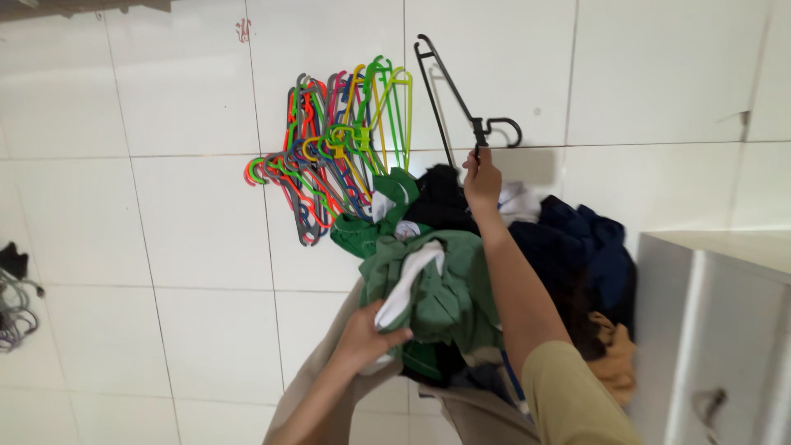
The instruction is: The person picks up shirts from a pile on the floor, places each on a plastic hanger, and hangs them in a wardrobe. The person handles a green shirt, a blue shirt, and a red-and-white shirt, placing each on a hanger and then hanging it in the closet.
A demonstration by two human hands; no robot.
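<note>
- Lying at the left frame edge, grey cords (15, 309) are cut off.
- Colourful hangers (334, 148) heap on the white tile floor (189, 247).
- Left hand (367, 338) clutches a white cloth (405, 284) atop the clothes pile (461, 288).
- Right hand (482, 177) pinches the black hanger (457, 99) by its neck; the fingers are hidden.
- The white cabinet (725, 330) is cropped.

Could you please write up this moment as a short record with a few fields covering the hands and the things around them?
Setting: white tiled floor, seen from above
Right hand: raised, gripping a black hanger near its hook
Left hand: holding a white cloth on a green garment
Clothes pile: dark blue, black, green and tan pieces heaped together
Spare hangers: bundle of coloured hangers lying on the floor beside the pile
Right edge: pale cabinet
</note>
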